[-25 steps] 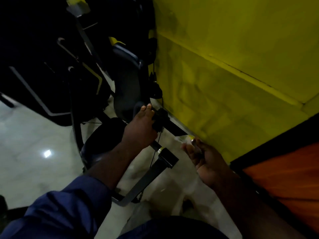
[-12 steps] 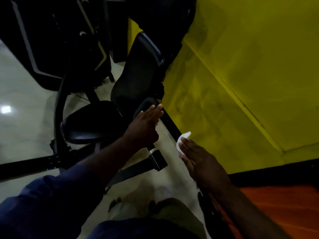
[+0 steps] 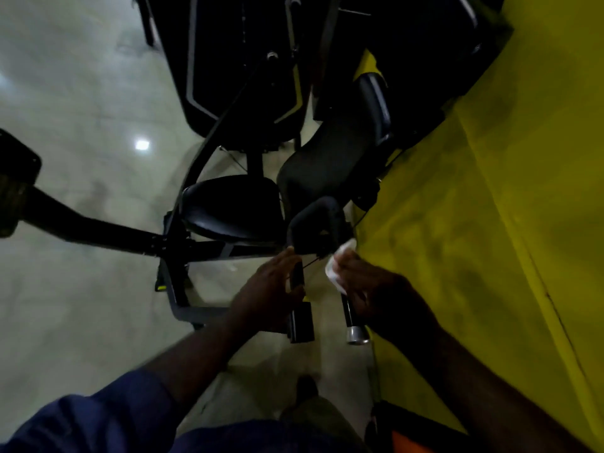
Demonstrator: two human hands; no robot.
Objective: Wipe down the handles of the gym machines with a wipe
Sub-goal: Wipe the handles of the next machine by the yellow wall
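Note:
A black gym machine handle (image 3: 314, 214) loops up beside the seat, with two bars running down toward me. My right hand (image 3: 376, 292) wraps around the right bar (image 3: 351, 317), pressing a white wipe (image 3: 336, 263) against it; the bar's silver end cap (image 3: 357, 335) shows below the hand. My left hand (image 3: 271, 289) grips the left bar (image 3: 298, 276) just above a black block (image 3: 300, 322). The scene is dim.
A black padded seat (image 3: 232, 207) and backrest (image 3: 330, 158) stand just behind the handle. A yellow wall (image 3: 474, 207) runs close on the right. Black frame arms (image 3: 98, 223) cross the pale tiled floor (image 3: 81, 93) on the left. More dark machines (image 3: 245, 60) fill the top.
The view has swung round and closer over the machine. My right hand has moved the wipe onto the right bar and closed around it. My left hand has slid down the left bar.

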